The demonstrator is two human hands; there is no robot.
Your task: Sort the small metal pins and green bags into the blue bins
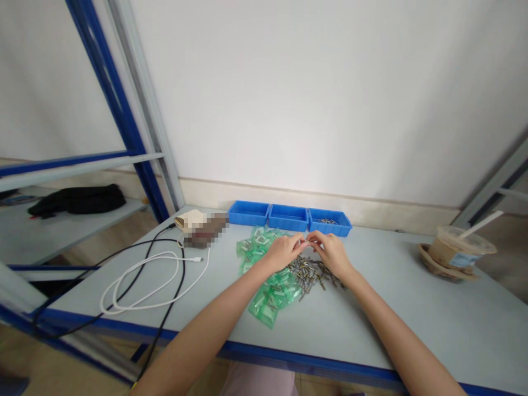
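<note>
My left hand (284, 251) and my right hand (329, 251) meet at their fingertips over the middle of the table. Both are closed in a pinch on something small and thin, which is too tiny to make out. Beneath them lies a loose pile of slim metal pins (309, 273), some with yellowish parts. Green plastic bags (268, 300) with small pieces inside spread out under and left of my left hand. Just beyond the hands, the right blue bin (345, 226) contains several small metal pieces (327, 221).
Two more blue bins, the middle one (287, 224) and the left one (248, 219), adjoin the right bin. White cable (140, 309) and black cable (180, 280) loop across the table's left side. A drink cup (456, 247) with a straw stands in a carton holder (433, 268) at right.
</note>
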